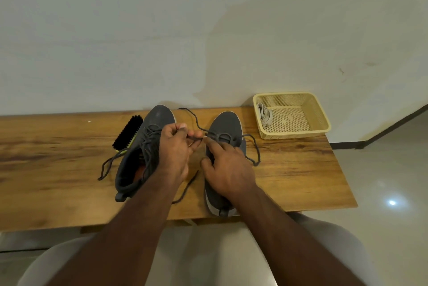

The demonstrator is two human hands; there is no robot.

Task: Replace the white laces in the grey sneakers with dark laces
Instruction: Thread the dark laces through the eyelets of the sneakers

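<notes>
Two grey sneakers stand side by side on the wooden table (58, 170), toes toward the wall. The left sneaker (139, 158) is threaded with a dark lace whose ends trail off to its left. The right sneaker (228, 128) has a dark lace (253, 146) through its front eyelets only, with long loose ends. My left hand (176, 146) pinches one end of that lace between the shoes. My right hand (229, 170) rests on the right sneaker, its index finger touching the lace near the eyelets. White laces (264, 114) lie in the yellow basket (322, 121).
A black shoe brush (127, 132) lies against the left sneaker's outer side. The basket stands at the table's back right corner. The wall runs just behind the table. The table's right edge drops to a tiled floor (382, 193).
</notes>
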